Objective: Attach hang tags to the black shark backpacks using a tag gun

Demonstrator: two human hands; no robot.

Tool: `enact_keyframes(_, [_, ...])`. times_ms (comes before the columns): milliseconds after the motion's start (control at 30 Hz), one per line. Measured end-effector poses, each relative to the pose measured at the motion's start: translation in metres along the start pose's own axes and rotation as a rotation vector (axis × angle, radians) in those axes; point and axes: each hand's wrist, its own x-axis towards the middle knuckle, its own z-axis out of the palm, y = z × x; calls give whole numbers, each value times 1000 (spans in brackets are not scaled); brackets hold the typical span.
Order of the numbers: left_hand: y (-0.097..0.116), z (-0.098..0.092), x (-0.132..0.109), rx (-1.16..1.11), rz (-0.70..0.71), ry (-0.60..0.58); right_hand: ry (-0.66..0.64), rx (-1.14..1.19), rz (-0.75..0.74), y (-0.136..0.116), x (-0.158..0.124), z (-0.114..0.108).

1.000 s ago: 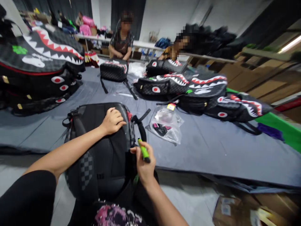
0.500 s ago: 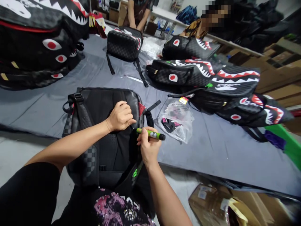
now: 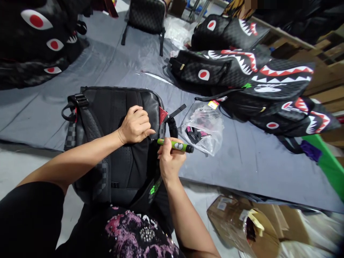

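Note:
A black backpack (image 3: pixel 118 168) lies with its padded back and straps facing up at the table's front edge, close to my body. My left hand (image 3: pixel 136 126) rests on its upper right part, fingers curled; whatever they hold, if anything, is hidden. In my right hand (image 3: pixel 172 157) is a green marker (image 3: pixel 178 146) with a black end pointing right. Its other end is at the backpack's right edge, just below a red triangular patch (image 3: pixel 162 115). To the right lies a clear plastic bag (image 3: pixel 205 129) with black and pink pieces inside.
Several shark-print backpacks (image 3: pixel 225 73) lie at the right, more (image 3: pixel 32 43) are stacked at the left, and another (image 3: pixel 146 16) stands at the back. The grey-covered table (image 3: pixel 228 165) runs across. Below its front edge are cardboard boxes (image 3: pixel 228 218).
The view has tilted down, so the far backpacks sit higher and the people at the back are mostly out of frame. Both hands keep nearly the same place on the backpack.

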Motion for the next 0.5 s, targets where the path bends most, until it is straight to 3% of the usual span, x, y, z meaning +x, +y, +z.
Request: enact_keyframes(500, [-1, 3, 1, -48, 15, 72, -27, 9, -5, 0, 7, -2])
